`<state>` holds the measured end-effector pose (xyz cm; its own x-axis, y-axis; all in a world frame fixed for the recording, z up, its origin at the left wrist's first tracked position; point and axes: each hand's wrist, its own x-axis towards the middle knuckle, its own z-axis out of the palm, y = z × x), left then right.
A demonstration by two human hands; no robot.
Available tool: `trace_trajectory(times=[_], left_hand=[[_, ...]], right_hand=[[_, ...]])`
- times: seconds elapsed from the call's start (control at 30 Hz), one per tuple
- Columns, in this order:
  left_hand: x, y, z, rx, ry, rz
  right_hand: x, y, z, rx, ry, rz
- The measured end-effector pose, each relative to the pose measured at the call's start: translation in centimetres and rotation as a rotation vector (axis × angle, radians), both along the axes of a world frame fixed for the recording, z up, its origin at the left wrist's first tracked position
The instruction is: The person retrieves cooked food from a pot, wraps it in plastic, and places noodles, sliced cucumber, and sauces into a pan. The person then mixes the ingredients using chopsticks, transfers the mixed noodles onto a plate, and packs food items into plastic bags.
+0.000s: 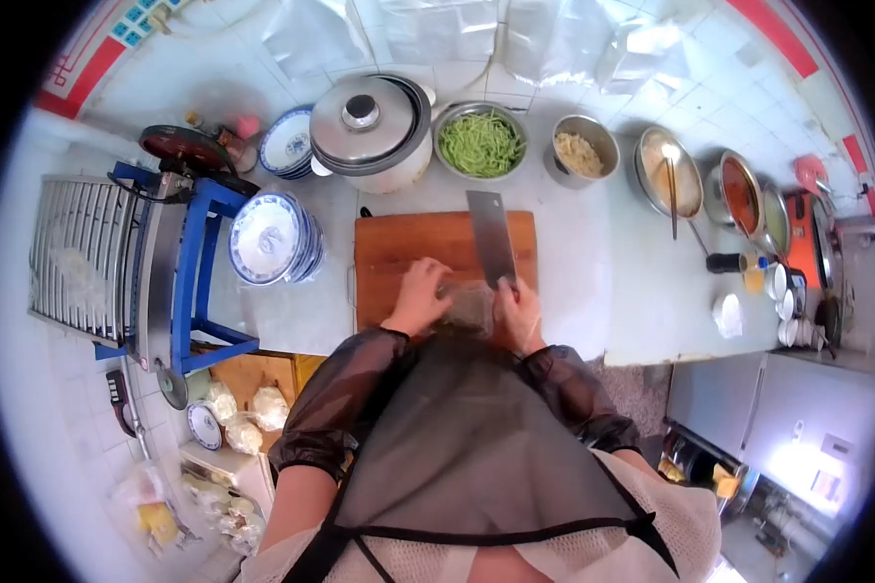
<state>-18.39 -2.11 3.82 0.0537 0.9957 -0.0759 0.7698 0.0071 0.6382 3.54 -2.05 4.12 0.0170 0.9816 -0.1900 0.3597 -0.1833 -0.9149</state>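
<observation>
A cleaver (491, 233) is gripped by its handle in my right hand (517, 316). Its broad blade points away from me over the right part of a wooden cutting board (399, 238). On the board's left half is my left hand (420, 294), fingers curved and apart. Between my hands, at the board's near edge, lies a translucent, plastic-looking thing (469, 306); its kind is unclear. My left fingertips are at its left side, and whether they touch it I cannot tell. My dark apron (457, 437) hides the area just below.
Behind the board stand a lidded pot (369, 131), a bowl of green shreds (481, 144) and a pot of pale food (581, 151). Stacked plates (267, 238) and a blue metal frame (199, 253) are left. A pan with chopsticks (668, 175) and a red-filled bowl (739, 194) are right.
</observation>
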Motion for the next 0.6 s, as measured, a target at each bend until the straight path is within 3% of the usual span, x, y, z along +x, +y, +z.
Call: trace_trajectory(times=[0.07,0.17,0.37,0.47,0.53,0.6], left_hand=[[2.0,-1.2,0.0,0.214,0.005,-0.388],[2.2,-1.3,-1.2,0.084,0.149,-0.479],[1.1,-3.7,0.4,-0.074,0.251,-0.082],[0.6,-4.1,0.1,0.021,0.185,-0.104],[0.6,-4.0,-0.5,0.064,0.158,-0.139],[0.9,-4.0,-0.9,0.113,0.127,-0.171]], right_hand=[[0.0,-1.3,0.5,0.011,0.007,-0.043],[-0.4,-2.3,-0.8,0.007,0.003,-0.111],[-3.0,-4.6,-2.6,-0.032,-0.047,-0.147],[-3.8,-5.5,-2.3,-0.105,0.054,-0.154],[-3.9,-5.1,-1.5,0.052,-0.099,-0.116],[-3.5,-4.3,-2.0,0.007,-0.079,-0.104]])
